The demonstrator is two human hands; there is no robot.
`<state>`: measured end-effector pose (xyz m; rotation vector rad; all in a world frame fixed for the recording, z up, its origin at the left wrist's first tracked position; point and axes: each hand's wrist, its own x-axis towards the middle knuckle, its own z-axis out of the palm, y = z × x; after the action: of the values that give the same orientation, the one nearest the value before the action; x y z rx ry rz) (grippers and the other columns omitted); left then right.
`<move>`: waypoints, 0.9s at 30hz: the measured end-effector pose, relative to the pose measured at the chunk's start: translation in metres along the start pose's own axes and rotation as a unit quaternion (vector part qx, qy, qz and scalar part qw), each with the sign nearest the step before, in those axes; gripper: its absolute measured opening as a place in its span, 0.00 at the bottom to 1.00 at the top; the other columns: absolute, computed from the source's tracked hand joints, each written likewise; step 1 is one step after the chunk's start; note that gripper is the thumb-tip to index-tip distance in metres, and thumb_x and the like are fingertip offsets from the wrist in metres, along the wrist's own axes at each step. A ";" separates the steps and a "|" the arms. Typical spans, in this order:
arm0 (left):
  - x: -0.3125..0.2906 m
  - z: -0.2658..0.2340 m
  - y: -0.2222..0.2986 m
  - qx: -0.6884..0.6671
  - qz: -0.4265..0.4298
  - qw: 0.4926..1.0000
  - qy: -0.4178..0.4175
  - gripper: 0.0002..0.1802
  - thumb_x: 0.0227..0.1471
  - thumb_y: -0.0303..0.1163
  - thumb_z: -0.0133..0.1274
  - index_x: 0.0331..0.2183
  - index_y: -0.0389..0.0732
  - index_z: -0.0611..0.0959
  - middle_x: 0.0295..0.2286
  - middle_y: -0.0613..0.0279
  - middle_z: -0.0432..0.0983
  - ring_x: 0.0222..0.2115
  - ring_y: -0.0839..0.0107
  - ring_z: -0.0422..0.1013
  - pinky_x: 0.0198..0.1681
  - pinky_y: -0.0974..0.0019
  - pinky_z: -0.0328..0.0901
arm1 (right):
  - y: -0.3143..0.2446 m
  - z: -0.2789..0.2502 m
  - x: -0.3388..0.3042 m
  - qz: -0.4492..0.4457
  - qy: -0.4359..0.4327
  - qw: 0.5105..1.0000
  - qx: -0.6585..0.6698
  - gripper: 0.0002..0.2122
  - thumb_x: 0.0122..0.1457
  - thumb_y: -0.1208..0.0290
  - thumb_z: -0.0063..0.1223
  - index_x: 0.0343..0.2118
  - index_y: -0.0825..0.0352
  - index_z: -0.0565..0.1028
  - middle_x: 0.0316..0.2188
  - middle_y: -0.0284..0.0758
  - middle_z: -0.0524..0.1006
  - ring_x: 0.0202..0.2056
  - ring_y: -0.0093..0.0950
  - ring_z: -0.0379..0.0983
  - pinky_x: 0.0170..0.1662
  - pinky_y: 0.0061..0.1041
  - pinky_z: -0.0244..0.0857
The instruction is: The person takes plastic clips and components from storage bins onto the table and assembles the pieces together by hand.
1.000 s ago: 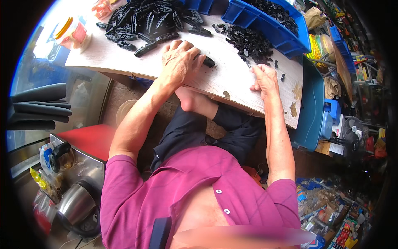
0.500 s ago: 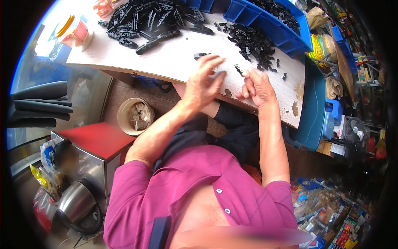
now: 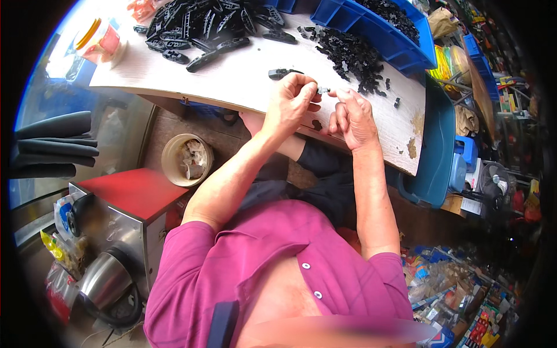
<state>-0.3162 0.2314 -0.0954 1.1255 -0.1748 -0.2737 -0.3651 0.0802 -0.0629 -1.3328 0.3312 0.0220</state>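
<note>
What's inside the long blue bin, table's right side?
Small, irregular black plastic pieces, heaped in the long blue plastic bin. They hide its bottom; part lies out of frame.

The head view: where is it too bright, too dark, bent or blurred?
Head view: glare whitens the upper left around the plastic tub; head view: the front edge of the table bows, corners are black; head view: the far right is dim; head view: a smeared patch lies at the bottom; head view: the small part in the left hand is too tiny to make out.
</note>
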 end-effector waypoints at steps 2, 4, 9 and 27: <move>0.002 -0.001 0.003 -0.025 -0.043 0.999 -0.001 0.09 0.59 0.30 0.52 0.35 0.33 0.77 0.27 0.62 0.76 0.28 0.77 0.74 0.31 0.72 0.72 | 0.002 0.001 -0.003 0.005 0.002 0.999 0.049 0.13 0.58 0.66 0.57 0.37 0.72 0.75 0.07 0.26 0.62 0.08 0.19 0.61 0.14 0.23 0.64; 0.002 0.001 0.004 -0.027 -0.044 0.999 0.003 0.09 0.59 0.30 0.53 0.35 0.33 0.77 0.27 0.61 0.77 0.28 0.77 0.74 0.32 0.72 0.72 | 0.007 -0.002 -0.002 -0.020 -0.002 0.998 0.057 0.12 0.55 0.70 0.61 0.38 0.71 0.75 0.08 0.26 0.64 0.08 0.18 0.60 0.13 0.22 0.64; 0.001 0.001 0.002 -0.002 -0.029 1.000 -0.007 0.09 0.58 0.30 0.53 0.34 0.32 0.77 0.26 0.61 0.77 0.27 0.77 0.74 0.31 0.73 0.72 | 0.011 0.001 -0.002 -0.031 0.012 0.999 0.041 0.11 0.53 0.74 0.62 0.37 0.70 0.75 0.09 0.26 0.67 0.08 0.16 0.59 0.13 0.20 0.63; 0.028 -0.053 0.013 0.659 0.284 0.695 0.035 0.17 0.44 0.34 0.61 0.39 0.44 0.80 0.40 0.61 0.75 0.47 0.55 0.68 0.47 0.54 0.64 | 0.025 0.001 0.000 -0.111 0.036 0.988 0.100 0.05 0.58 0.71 0.55 0.35 0.64 0.72 0.10 0.28 0.64 0.17 0.25 0.69 0.27 0.40 0.76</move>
<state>-0.2734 0.2742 -0.1056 2.4261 -0.7118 0.5939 -0.3696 0.0869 -0.0870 -1.1665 0.2373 -0.2417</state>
